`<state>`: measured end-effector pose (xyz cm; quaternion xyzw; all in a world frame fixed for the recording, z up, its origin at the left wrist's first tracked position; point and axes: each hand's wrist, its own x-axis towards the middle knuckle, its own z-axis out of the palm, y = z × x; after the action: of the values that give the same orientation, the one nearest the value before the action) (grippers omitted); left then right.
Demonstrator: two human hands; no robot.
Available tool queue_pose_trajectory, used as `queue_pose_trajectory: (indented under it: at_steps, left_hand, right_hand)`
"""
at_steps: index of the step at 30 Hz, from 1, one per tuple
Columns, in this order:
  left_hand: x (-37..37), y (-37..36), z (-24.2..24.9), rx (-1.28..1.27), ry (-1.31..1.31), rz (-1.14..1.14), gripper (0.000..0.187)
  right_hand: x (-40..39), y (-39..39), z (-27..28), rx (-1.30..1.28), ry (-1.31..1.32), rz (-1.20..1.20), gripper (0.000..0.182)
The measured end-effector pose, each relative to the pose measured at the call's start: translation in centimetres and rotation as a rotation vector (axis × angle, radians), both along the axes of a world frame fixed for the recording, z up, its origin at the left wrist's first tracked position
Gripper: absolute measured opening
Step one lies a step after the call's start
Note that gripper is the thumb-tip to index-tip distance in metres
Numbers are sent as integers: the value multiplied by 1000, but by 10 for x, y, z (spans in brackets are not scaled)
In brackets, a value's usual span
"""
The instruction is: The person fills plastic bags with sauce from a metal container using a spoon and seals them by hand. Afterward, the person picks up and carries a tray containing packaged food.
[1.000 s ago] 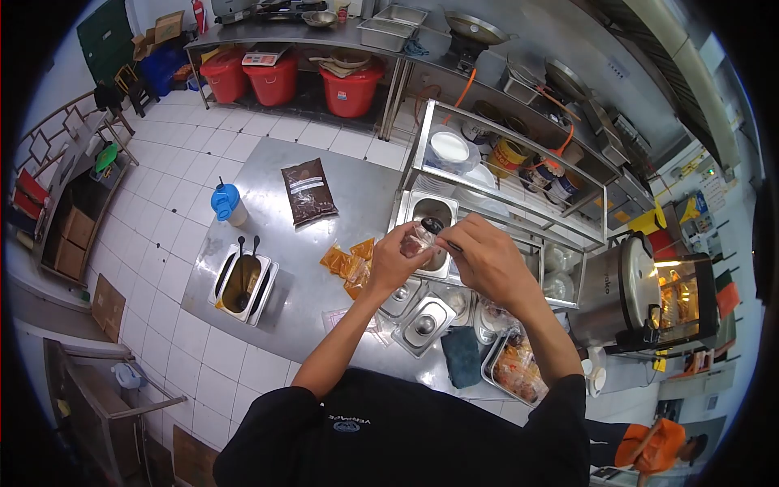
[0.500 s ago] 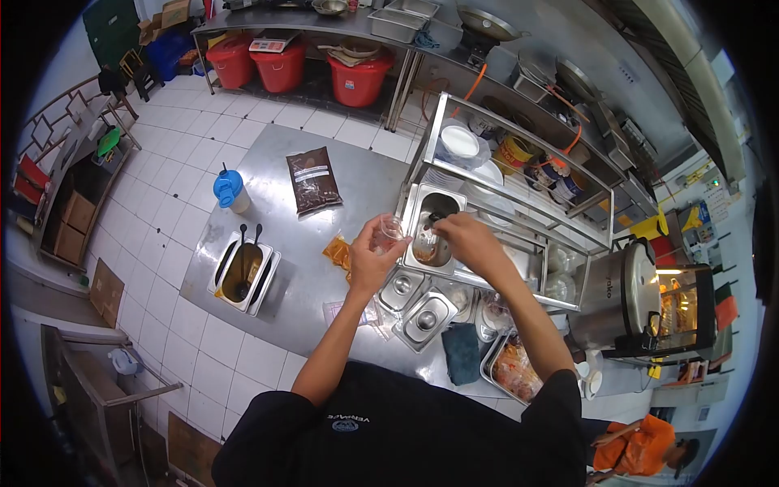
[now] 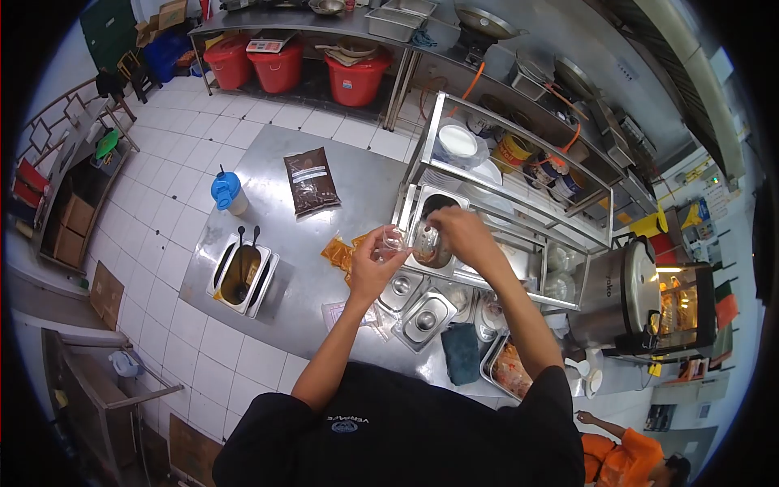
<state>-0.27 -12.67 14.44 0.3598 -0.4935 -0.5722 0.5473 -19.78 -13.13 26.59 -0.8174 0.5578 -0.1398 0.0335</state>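
Just left of a deep steel pan (image 3: 438, 258), my left hand (image 3: 375, 260) grips a small clear plastic cup (image 3: 394, 238). Over the same pan, my right hand (image 3: 454, 231) is closed with its fingers pinched together; what they hold is hidden. Dark and reddish bits lie inside the pan. Below my hands are lidded steel pans, with a steel lid (image 3: 426, 320) nearest me. An orange-brown pouch (image 3: 337, 253) lies beside my left wrist. Farther up the table is a sealed bag of dark brown contents (image 3: 312, 180).
A steel rack (image 3: 519, 213) rises behind the pan, and a rice cooker (image 3: 621, 288) stands at right. A blue-lidded bottle (image 3: 228, 193) and a sauce pan with ladles (image 3: 239, 276) are on the left. A person in orange (image 3: 625, 454) is at lower right.
My right hand has shifted slightly left and down, closer to the cup. The cup in my left hand has tilted a little. The person in orange has moved lower and stretched out an arm.
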Motion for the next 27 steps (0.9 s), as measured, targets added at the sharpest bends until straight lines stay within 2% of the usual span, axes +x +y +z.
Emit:
queue_pose_trajectory:
  at_steps: [2,4,6,8,10,12,14,15,16,18,19,23,26,27]
  left_hand:
    - [1,-3,0,-20,-9,-6,52]
    - [0,1,-2,-15,-13,4,52]
    - [1,1,1,10,-23,-2,52]
    - [0,1,2,-2,-26,-17,52]
    - [-3,0,1,-4,-24,-19,52]
    - [-3,2,2,8,22,-41,53]
    - [-1,1,1,-5,14,-64,51]
    - [-1,2,0,-4,11,-76,49]
    - [-1,4,-2,1,10,-74,49]
    - [2,5,-1,40,49,-91,49]
    - [3,4,-1,35,46,-97,49]
    - [2,5,1,42,-4,-118,48]
    - [4,4,10,64,-46,-166,47]
    - [6,4,13,63,-94,-200,47]
  right_hand:
    - [3,4,-8,165,19,75,22]
    - [-1,4,-7,149,-50,105,19]
    - [2,2,9,69,56,-30,17]
    - [0,-2,2,139,54,10,18]
    - [7,-2,-3,19,116,32,18]
    - [15,-6,-2,39,137,34,17]
    - [21,-9,2,267,128,70,17]
    - [16,-17,-9,284,116,63,20]
    - [13,-20,-13,288,115,65,20]
    - [12,-26,-11,108,63,31,19]
    - [12,-27,-10,284,153,18,22]
    - [14,-23,-13,186,83,-31,20]
    - [15,-19,-21,300,57,9,22]
    - [15,-18,-21,259,33,-12,26]
